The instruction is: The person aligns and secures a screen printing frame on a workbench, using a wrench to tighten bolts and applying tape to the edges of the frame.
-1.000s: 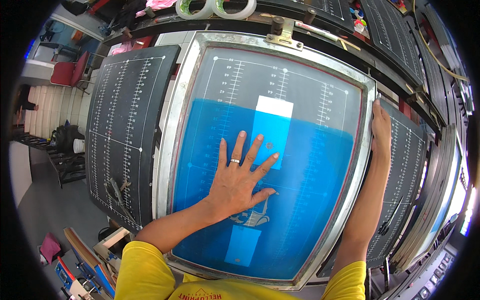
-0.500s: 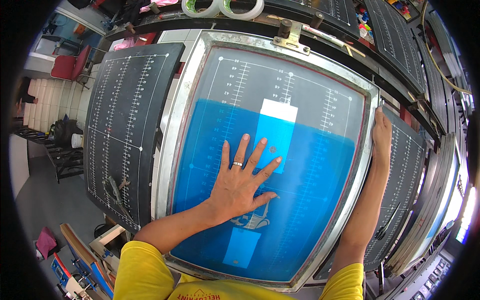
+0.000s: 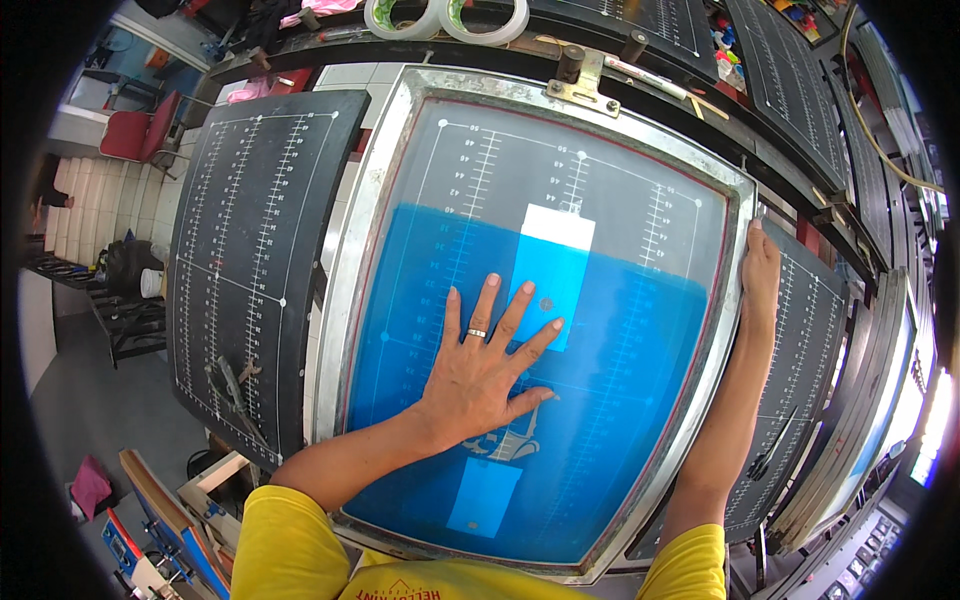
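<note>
A silver-rimmed printing screen [image 3: 366, 260] lies in front of me over a dark platen with white ruler marks, visible through its mesh. Blue emulsion [image 3: 620, 430] covers most of the mesh, leaving a pale strip at the far end. My left hand [image 3: 475, 385], wearing a ring, rests flat on the blue part with fingers spread. Under the mesh, a white paper piece [image 3: 558, 226] reaches past its fingertips, and a smaller light piece [image 3: 484, 495] shows closer to me. A pale design [image 3: 515, 440] sits below the thumb. My right hand [image 3: 762, 270] grips the screen's right rim; some fingers are hidden.
A metal clamp [image 3: 585, 85] meets the screen's far rim. Tape rolls [image 3: 485, 22] lie on the rail behind. More platens stand left [image 3: 245, 230] and right [image 3: 805, 330]; the left one carries a metal tool [image 3: 232, 390]. A red chair [image 3: 140, 135] stands far left.
Both hands keep their places on the screen. The whole view has shifted very slightly, with the far rim sitting a little lower in the picture.
</note>
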`<state>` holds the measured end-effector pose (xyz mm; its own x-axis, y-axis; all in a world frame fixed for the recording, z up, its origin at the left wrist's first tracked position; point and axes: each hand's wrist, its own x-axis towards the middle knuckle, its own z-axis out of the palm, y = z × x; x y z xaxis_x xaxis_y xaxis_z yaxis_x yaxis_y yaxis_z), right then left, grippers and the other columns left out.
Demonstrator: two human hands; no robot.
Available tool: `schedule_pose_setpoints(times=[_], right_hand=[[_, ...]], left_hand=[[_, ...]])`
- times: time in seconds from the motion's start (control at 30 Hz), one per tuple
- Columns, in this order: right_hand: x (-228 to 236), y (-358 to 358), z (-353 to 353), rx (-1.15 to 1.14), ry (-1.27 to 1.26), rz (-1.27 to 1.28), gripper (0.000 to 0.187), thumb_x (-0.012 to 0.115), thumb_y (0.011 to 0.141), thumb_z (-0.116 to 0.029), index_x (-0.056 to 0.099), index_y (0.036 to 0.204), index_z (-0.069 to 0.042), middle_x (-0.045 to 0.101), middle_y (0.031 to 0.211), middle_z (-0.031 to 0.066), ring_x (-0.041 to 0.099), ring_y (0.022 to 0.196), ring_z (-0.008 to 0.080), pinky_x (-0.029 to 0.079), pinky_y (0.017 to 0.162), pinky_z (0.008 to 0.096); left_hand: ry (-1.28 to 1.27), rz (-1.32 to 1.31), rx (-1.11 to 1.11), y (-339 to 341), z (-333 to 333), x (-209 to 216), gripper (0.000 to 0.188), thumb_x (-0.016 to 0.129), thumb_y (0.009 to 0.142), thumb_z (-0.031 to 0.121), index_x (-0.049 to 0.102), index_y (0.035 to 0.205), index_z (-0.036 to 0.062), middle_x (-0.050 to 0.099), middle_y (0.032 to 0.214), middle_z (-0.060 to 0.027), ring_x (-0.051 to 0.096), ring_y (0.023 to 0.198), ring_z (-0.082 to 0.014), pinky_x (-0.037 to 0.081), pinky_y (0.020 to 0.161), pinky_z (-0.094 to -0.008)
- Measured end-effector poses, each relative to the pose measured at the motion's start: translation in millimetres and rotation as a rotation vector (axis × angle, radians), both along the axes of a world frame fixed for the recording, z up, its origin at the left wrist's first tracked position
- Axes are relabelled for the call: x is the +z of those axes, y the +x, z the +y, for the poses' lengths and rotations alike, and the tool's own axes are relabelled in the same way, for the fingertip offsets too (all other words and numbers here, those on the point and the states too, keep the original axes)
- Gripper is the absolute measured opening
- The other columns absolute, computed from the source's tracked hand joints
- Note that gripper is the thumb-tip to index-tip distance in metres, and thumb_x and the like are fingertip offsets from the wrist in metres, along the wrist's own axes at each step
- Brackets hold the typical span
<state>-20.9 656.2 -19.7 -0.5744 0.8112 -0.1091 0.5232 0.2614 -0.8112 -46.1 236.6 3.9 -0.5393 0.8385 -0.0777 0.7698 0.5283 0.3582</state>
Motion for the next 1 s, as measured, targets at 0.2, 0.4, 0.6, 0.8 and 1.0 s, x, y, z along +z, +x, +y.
schedule_pose_setpoints(times=[0.2,0.4,0.6,0.8,1.0], right_hand=[[-2,1,2,0.005,-0.016,-0.017,0.048,0.052,0.105,-0.037,0.068,0.094,0.007,0.059,0.081,0.0022,0.05,0.079,0.0095,0.042,0.073,0.0289],[8,-2,-15,-0.026,0.308,-0.12,0.047,0.045,0.105,-0.034,0.067,0.109,0.008,0.069,0.095,0.0282,0.067,0.091,0.041,0.047,0.086,0.0462],[23,-12,-19,0.05,0.641,-0.022,0.033,0.046,0.105,-0.024,0.064,0.099,0.002,0.066,0.09,0.0303,0.061,0.093,0.0505,0.045,0.079,0.0542],[35,-52,38,0.042,0.398,-0.083,0.041,0.065,0.093,-0.038,0.072,0.092,0.003,0.07,0.085,0.0229,0.067,0.081,0.0365,0.049,0.077,0.0436],[35,-80,40,0.059,-0.098,-0.059,0.03,0.07,0.093,-0.036,0.07,0.082,-0.009,0.041,0.056,-0.0067,0.031,0.046,0.0065,0.021,0.045,0.0301]], left_hand=[[0.012,0.001,0.004,0,-3,0,0.075,0.052,0.093,0.069,0.042,0.154,0.0272,0.016,0.166,-0.0199,0.006,0.151,-0.0506,0.008,0.112,-0.0789],[-0.015,0.04,-0.003,0,3,5,0.076,0.054,0.091,0.069,0.044,0.153,0.0261,0.017,0.166,-0.0205,0.007,0.151,-0.0512,0.007,0.111,-0.0788],[-0.03,0.049,0.014,2,2,6,0.074,0.054,0.092,0.066,0.044,0.153,0.0251,0.017,0.166,-0.0211,0.007,0.152,-0.0501,0.005,0.113,-0.0771],[-0.017,0.057,0.001,2,6,9,0.076,0.056,0.092,0.065,0.043,0.154,0.0241,0.017,0.166,-0.0215,0.008,0.152,-0.05,0.006,0.113,-0.0761],[-0.016,0.053,0.005,1,3,10,0.077,0.059,0.091,0.063,0.042,0.154,0.023,0.017,0.166,-0.0217,0.009,0.152,-0.0503,0.006,0.113,-0.0758]])
